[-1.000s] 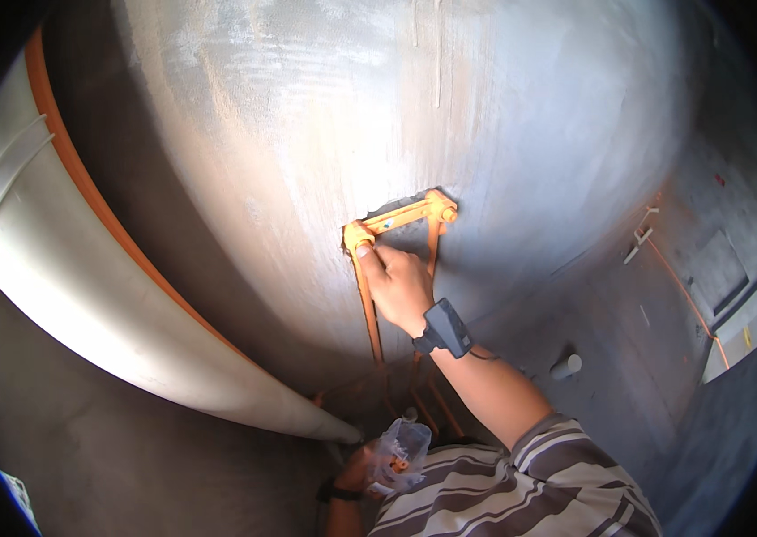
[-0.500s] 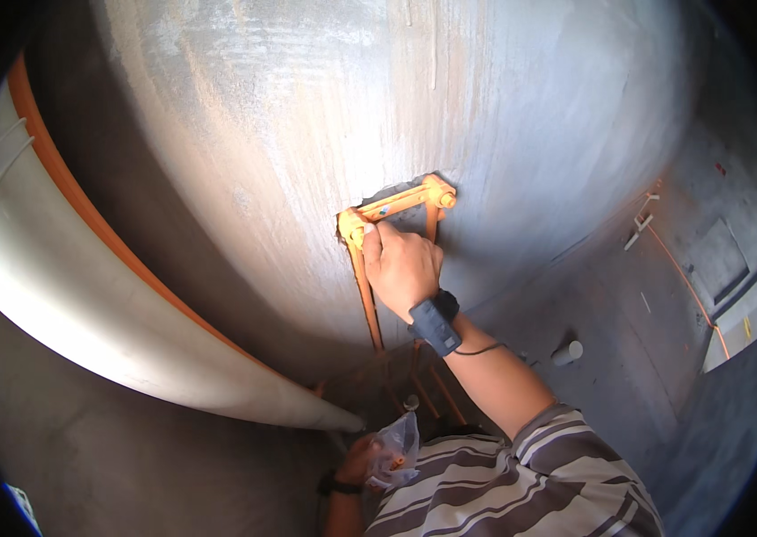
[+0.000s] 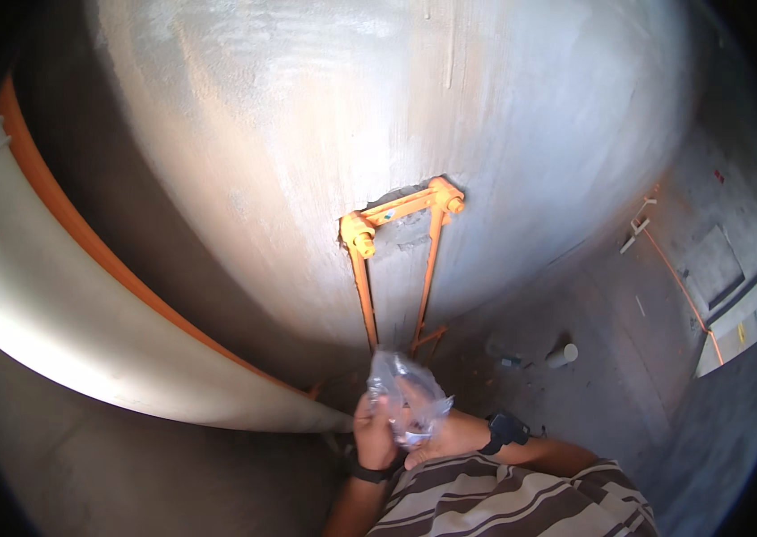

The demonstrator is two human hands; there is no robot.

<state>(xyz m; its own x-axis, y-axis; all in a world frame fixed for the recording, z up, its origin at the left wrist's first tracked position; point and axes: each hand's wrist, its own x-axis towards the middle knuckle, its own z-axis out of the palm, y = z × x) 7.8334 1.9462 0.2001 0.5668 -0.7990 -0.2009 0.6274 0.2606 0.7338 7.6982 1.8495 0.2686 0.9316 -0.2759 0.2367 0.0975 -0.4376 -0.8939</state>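
Note:
In front of my body, my left hand (image 3: 373, 437) grips a clear plastic bag (image 3: 387, 369) by its side. My right hand (image 3: 439, 433) is at the bag's opening, and its fingers are partly covered by the crinkled plastic; what they touch cannot be made out. Above both hands, two upright orange pipes (image 3: 428, 277) rise to a recess in the plastered wall. They end in a left orange fitting (image 3: 356, 228) and a right orange fitting (image 3: 443, 192), each with an orange plug sticking out. An orange crossbar (image 3: 401, 207) joins the fittings.
A large pale curved pipe-like object (image 3: 110, 331) with an orange edge (image 3: 119, 264) runs down the left side. The grey wall (image 3: 289, 116) fills the top. On the floor at right lie a short white cylinder (image 3: 563, 356) and a small dark item (image 3: 510, 362).
My right hand has left the left fitting and come down to the bag, uncovering that fitting's plug. My left hand has raised the bag slightly.

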